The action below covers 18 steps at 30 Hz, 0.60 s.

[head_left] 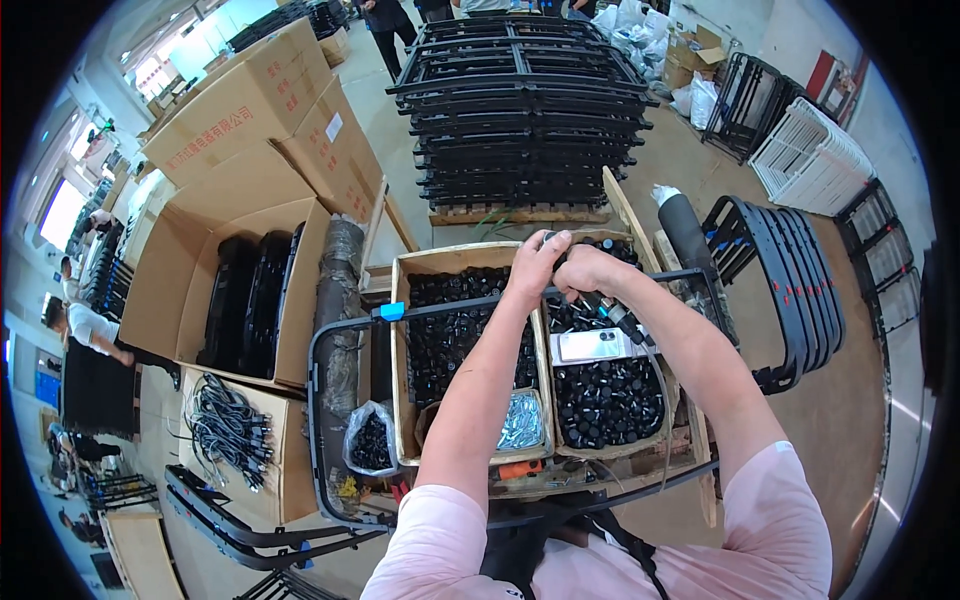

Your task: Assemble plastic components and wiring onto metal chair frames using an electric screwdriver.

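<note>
1. The black frame [330,340], resting across the cardboard box [400,300] of black caps [600,390], could slip if pushed.
2. A small black part is pinched by the left hand [535,262] and gripped by the right hand [590,272] above the box; it could drop among the caps.

Far centre: tall stack of black frames [525,110] on wooden pallet [520,213]. Left: open cardboard box [190,270] with black curved parts; closed cartons [250,100] behind. Lower left: box of black cables [228,425]. Right: white plastic crates [810,160], leaning black frames [790,280]. Silver phone [590,346] lying on black caps.
</note>
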{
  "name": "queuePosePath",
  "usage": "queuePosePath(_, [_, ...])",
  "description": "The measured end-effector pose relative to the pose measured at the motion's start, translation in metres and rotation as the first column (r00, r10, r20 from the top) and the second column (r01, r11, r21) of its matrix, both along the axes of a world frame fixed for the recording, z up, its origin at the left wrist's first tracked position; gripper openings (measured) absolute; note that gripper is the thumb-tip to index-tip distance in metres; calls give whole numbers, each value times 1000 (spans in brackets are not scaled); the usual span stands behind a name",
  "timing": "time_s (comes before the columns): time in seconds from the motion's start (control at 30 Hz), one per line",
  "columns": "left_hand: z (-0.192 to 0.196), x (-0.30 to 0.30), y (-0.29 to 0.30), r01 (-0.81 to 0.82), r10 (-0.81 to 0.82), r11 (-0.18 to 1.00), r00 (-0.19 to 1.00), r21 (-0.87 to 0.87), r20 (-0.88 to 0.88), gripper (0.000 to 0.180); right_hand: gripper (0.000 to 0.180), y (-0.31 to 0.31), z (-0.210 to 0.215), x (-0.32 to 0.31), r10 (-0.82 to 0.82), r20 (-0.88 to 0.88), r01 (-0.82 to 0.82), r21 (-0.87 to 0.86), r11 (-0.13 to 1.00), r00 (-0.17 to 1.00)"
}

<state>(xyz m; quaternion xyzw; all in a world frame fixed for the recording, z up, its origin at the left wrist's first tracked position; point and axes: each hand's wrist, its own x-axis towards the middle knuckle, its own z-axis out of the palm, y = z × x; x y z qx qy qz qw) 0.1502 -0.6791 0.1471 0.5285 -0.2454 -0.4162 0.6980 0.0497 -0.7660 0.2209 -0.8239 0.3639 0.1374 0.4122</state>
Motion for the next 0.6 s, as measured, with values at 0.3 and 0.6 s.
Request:
queuePosePath(0.3, [11, 10, 5, 23, -24, 999, 999, -44, -28, 31, 20, 7, 11, 8, -34, 58, 30, 60, 998, 998])
queuePosePath(0.6, [47, 0, 17, 24, -7, 983, 996, -183, 91, 24, 13, 25, 47, -8, 47, 97, -30, -171, 985, 994])
